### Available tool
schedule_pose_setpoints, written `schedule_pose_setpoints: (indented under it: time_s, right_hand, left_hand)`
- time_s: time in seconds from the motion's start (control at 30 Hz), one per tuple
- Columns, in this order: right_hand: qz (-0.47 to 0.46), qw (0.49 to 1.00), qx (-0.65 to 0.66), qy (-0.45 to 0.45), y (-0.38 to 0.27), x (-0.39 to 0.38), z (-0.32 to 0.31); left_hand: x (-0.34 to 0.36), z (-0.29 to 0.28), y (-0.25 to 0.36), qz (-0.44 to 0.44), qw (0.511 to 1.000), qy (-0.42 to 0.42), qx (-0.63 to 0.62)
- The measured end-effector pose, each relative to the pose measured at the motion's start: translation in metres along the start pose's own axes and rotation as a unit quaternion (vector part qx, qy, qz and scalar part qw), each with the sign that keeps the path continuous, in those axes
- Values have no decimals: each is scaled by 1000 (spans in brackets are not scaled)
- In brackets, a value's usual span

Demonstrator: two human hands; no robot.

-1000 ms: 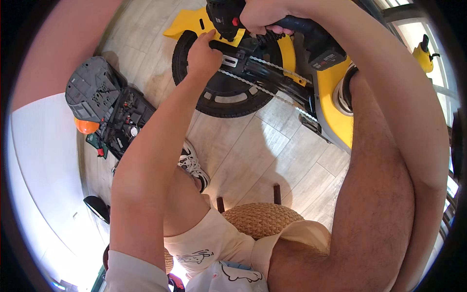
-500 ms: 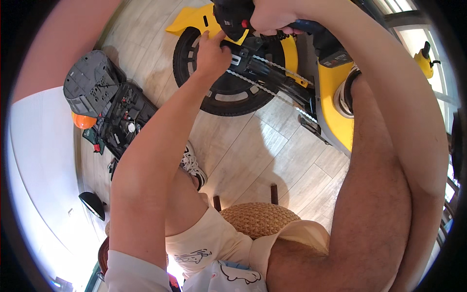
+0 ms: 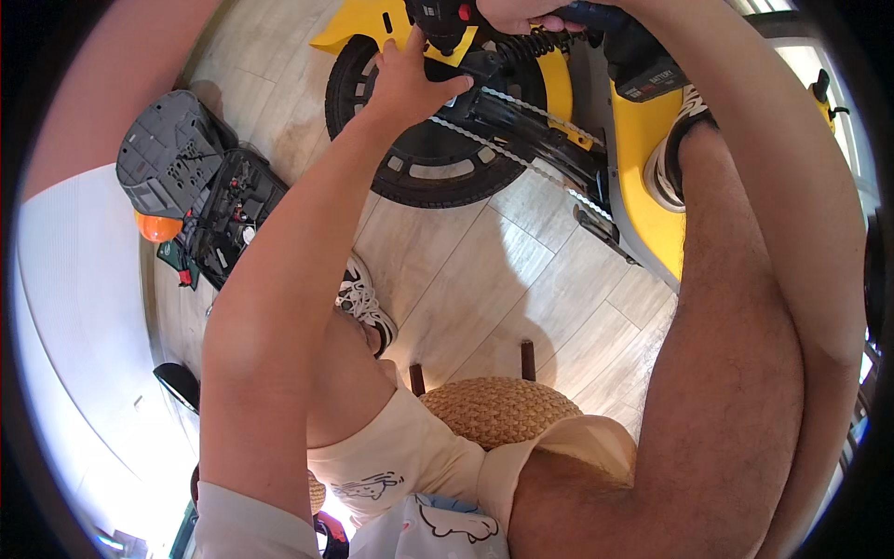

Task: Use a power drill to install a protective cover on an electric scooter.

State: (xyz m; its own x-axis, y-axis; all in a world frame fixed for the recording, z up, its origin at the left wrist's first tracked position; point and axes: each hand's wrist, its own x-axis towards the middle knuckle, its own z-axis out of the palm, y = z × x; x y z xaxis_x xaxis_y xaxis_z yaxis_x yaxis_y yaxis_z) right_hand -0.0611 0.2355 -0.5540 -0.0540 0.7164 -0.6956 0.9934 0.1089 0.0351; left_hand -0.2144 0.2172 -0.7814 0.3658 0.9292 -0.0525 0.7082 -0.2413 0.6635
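Observation:
At the top of the view my right hand (image 3: 517,13) is wrapped round the handle of a black cordless drill (image 3: 440,19), whose battery (image 3: 644,67) sticks out to the right. The drill's nose points down onto a yellow fender (image 3: 361,30) over the rear wheel (image 3: 438,186) of a small yellow-and-black two-wheeler. My left hand (image 3: 410,82) is beside the nose, thumb and fingers spread; its fingertips lie at the fender, though exact contact is unclear. A silver chain (image 3: 503,156) runs right from the wheel below that hand, and a black coil spring (image 3: 533,45) sits beside the drill.
An opened black tool case (image 3: 177,154) lies on the wood-look floor at left, with an orange round object (image 3: 158,227) next to it. The yellow frame (image 3: 638,182) stands by my right shoe (image 3: 670,154). A woven stool (image 3: 498,410) is beneath me.
The whole scene has shifted slightly with my head. My left thumb has spread away from the fingers, toward the right. The drill stays in my right hand at the fender.

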Motion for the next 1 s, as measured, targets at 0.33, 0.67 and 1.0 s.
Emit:
schedule_pose_setpoints:
  time_s: [0.33, 0.67, 1.0]
  right_hand:
    - [-116, 992, 15, -51, -1, 12, -6]
    - [-106, 986, -113, -62, -15, 18, -8]
    - [-127, 988, -46, -79, -7, 20, -3]
  left_hand:
    - [1, 0, -7, -26, 998, -21, 47]
    - [3, 0, -11, 0, 1000, -4, 13]
    - [4, 3, -10, 38, 996, 16, 76]
